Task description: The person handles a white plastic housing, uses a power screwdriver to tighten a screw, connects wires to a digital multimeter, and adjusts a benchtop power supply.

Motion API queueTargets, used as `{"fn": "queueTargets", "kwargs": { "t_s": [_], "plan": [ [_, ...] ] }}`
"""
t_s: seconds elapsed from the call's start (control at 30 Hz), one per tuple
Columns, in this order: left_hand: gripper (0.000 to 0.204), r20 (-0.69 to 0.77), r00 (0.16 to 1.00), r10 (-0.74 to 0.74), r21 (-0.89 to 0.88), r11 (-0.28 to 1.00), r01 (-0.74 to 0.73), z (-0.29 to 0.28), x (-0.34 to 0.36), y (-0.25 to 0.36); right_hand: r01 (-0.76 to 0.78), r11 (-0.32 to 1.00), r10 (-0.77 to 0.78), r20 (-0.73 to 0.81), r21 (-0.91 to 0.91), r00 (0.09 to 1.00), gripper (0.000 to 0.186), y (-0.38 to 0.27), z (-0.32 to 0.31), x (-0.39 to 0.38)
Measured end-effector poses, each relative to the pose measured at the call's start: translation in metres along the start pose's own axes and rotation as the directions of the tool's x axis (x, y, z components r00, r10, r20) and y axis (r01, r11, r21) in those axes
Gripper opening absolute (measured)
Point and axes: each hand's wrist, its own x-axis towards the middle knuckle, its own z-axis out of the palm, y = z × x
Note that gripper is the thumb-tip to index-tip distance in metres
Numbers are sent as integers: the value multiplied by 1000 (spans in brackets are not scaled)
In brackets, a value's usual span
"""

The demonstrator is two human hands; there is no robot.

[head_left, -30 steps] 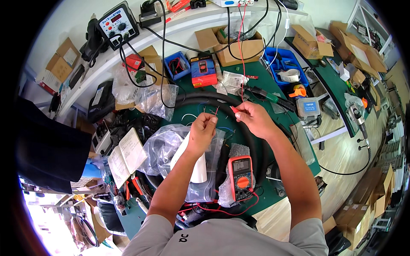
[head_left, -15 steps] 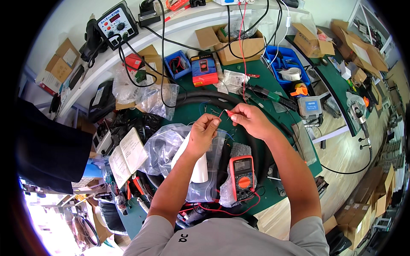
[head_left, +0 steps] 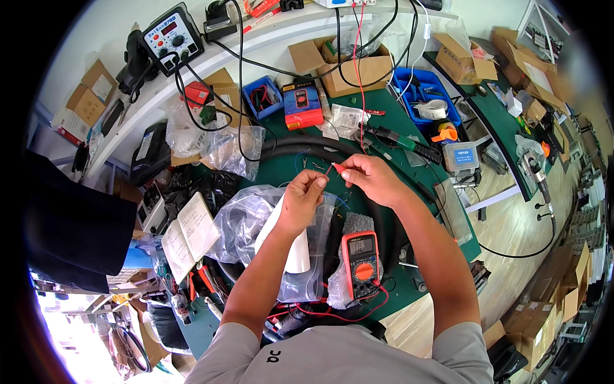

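Observation:
My left hand (head_left: 303, 200) is closed in a pinch on a thin red wire (head_left: 329, 171), whose end points up and to the right. My right hand (head_left: 372, 180) pinches a small red clip (head_left: 338, 168), its tip meeting or almost meeting the wire; I cannot tell if they touch. A long red lead (head_left: 360, 83) hangs from above and drops behind my right hand. Below the hands, a red multimeter (head_left: 361, 262) with an orange dial rests on bubble wrap (head_left: 339, 288). A white roll (head_left: 297, 253) and clear plastic bags (head_left: 246, 221) lie under my left forearm.
A thick black hose (head_left: 320, 142) curves across the green table (head_left: 409, 224). An open notebook (head_left: 192, 233) is at left. Behind stand a blue parts bin (head_left: 425, 96), a meter box (head_left: 302, 105), cardboard boxes (head_left: 358, 73) and a soldering station (head_left: 173, 38). Black cables hang in front.
My right hand has brought the red clip slightly left, toward the wire in my left hand. The whole view has shifted a little; the other things lie as before.

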Motion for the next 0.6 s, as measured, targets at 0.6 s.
{"fn": "queueTargets", "kwargs": {
  "t_s": [0.6],
  "plan": [
    [21,-36,998,-49,-42,998,47,-4,14,-6,-325,231,444,-198,-917,874,16,144,-177,-109]
  ]
}}
